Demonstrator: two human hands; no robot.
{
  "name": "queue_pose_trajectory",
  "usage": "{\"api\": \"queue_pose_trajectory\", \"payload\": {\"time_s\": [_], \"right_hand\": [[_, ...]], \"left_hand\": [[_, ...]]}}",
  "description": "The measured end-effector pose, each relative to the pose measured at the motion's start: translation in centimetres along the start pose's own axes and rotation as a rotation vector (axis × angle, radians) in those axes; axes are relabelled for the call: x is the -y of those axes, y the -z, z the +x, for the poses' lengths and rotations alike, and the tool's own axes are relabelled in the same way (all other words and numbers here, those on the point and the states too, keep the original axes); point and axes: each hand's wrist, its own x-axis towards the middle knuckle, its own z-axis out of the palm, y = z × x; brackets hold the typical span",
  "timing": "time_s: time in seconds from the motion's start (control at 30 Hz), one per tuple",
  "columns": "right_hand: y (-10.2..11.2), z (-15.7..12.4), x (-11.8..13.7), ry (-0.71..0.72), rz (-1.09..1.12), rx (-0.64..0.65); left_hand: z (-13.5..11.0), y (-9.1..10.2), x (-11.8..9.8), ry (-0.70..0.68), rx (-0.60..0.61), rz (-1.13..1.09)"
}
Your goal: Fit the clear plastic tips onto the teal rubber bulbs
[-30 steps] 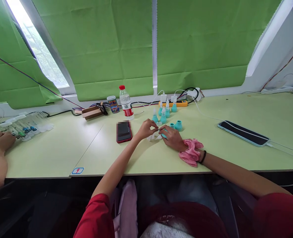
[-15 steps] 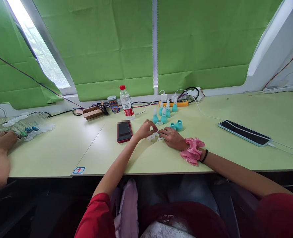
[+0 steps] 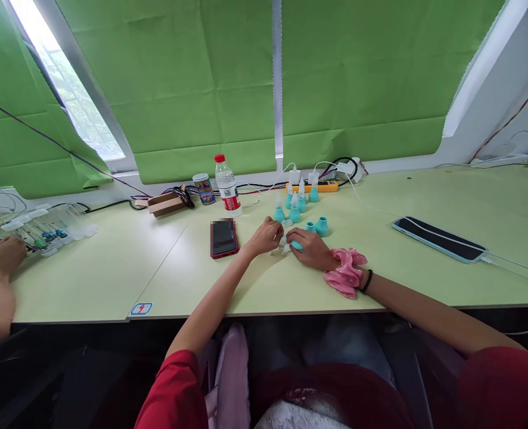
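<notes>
Teal bulb point(image 3: 297, 245) is half hidden in the right hand point(image 3: 311, 248), fingers curled round it; left hand point(image 3: 267, 236) beside it has fingertips bunched, can't tell on what. Bottle label point(image 3: 231, 201) unreadable; blue-bordered sticker point(image 3: 141, 308) says 4 or 9.

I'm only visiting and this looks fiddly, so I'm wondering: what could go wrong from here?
The right hand, curled over a teal bulb, is close to two open-necked teal bulbs; a nudge might tip them.

The nozzle-topped teal bulbs stand bunched just beyond the hands, so bumping one could topple a neighbour.

A small clear plastic piece lies near the left hand; a careless brush might knock it away.
</notes>
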Motion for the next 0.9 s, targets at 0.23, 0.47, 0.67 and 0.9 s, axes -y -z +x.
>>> {"api": "queue_pose_trajectory", "payload": {"time_s": [0.23, 0.47, 0.67, 0.9], "right_hand": [[0.1, 0.2, -0.1, -0.111, 0.111, -0.117], [-0.1, 0.1, -0.6, -0.117, 0.146, -0.127], [-0.2, 0.0, -0.5, -0.148, 0.130, -0.151], [-0.1, 0.2, -0.4, -0.167, 0.114, -0.212]], "left_hand": [[0.0, -0.2, -0.4, 0.063, -0.065, -0.035], [-0.1, -0.3, 0.3, 0.065, -0.027, -0.119], [0.1, -0.2, 0.2, 0.095, -0.109, -0.167], [0.5, -1.1, -0.6, 0.227, -0.259, -0.279]]}}
